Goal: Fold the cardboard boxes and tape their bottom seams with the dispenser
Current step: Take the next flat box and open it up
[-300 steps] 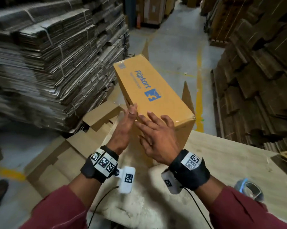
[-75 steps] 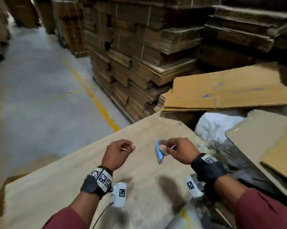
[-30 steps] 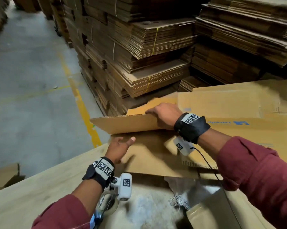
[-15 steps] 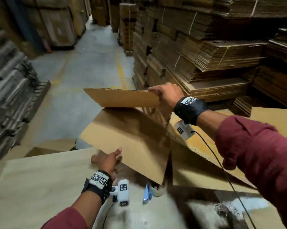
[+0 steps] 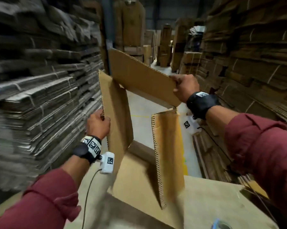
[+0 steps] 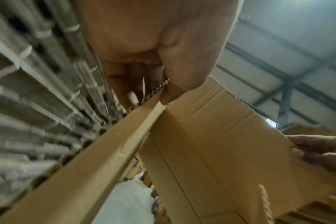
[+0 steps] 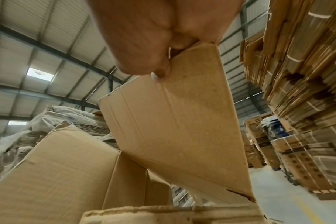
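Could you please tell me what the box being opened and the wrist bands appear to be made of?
The box looks like corrugated cardboard, matte brown: its cut flap edges show the wavy fluting, plainest in the left wrist view where the left hand grips one. The wrist bands seem to be black fabric, perhaps elastic, with printed square markers; the weave is too blurred to tell. The right hand holds another flap.

No word, brand or number can be read anywhere: the only markings are black-and-white square code tags on the wristbands (image 5: 91,145) and on the small white wrist units (image 5: 107,162), and these carry patterns, not letters.
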A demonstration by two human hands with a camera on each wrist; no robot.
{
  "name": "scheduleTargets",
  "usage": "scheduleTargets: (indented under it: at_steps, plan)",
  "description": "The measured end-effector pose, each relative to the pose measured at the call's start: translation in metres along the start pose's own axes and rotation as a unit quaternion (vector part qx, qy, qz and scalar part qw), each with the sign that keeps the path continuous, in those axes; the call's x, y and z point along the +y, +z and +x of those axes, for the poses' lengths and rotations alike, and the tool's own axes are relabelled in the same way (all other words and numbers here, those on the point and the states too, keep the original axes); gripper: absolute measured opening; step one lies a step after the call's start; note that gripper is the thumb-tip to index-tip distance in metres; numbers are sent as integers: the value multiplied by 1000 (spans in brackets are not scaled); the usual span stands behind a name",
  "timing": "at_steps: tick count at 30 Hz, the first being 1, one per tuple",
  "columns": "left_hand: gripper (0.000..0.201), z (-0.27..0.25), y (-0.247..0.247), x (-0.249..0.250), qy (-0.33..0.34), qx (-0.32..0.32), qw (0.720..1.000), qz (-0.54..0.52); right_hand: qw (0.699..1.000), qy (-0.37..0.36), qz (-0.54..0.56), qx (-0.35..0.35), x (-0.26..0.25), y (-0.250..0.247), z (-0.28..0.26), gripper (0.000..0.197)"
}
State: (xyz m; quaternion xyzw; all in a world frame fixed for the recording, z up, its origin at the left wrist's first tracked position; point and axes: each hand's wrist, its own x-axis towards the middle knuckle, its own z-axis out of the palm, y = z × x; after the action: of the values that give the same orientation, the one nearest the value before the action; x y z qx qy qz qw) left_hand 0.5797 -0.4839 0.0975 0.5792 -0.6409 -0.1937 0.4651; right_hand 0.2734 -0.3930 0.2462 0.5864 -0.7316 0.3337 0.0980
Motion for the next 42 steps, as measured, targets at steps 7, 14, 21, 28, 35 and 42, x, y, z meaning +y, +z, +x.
scheduleTargets:
  at_steps: [7, 14, 21, 28, 35, 42]
  plan:
    - [68, 80, -103, -61, 12, -81, 992, 92, 1000, 0, 12, 8, -64, 51, -2, 54]
    - [74, 22, -110, -165, -121, -45, 989, 74, 991, 29, 108, 70, -89, 50, 16, 42]
    - [121, -137, -32, -243, -354, -174, 910, -125, 977, 59, 187, 89, -81, 51, 22, 39]
    - [120, -89, 8, -166, -241, -135, 948, -158, 970, 69, 214, 96, -53, 49, 25, 40]
    - [31, -19, -40, -75, -33, -127, 991, -36, 969, 57, 200, 134, -23, 24, 46, 36]
    - [41, -2, -79, 21, 108, -108, 979, 132, 992, 45, 96, 65, -30, 18, 16, 46]
